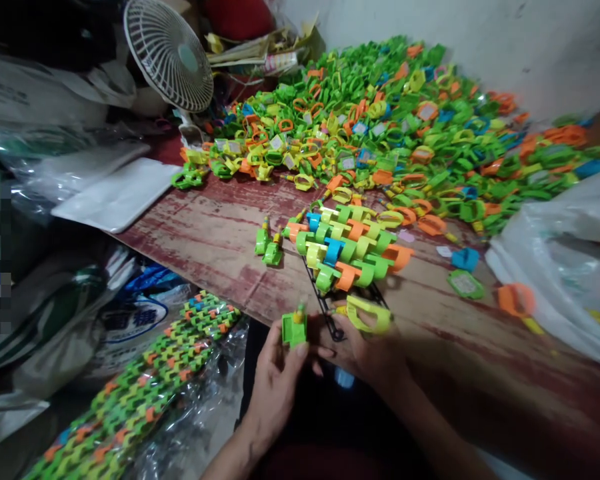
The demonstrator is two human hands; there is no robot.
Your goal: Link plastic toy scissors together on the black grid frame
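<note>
My left hand [276, 373] pinches a green plastic piece [294, 330] with a yellow stub on top, close to the table's front edge. Beside it, my right hand [363, 350] has its fingers curled, with a yellow-green plastic loop piece [369, 315] at its upper side; it appears gripped there, though the contact is partly hidden. Just beyond, a block of interlocked green, yellow, orange and blue clip-like pieces [347, 248] rests over a black wire rack [333, 327]. Two green pieces [269, 247] with yellow stubs lie left of that block.
A large heap of coloured plastic pieces [360, 127] covers the table's back. A fan [170, 57] and white sheets [117, 193] stand at left. A clear plastic bag [560, 260] is at right. Loose pieces [516, 299] lie near it. Packed rows [145, 393] sit below, left.
</note>
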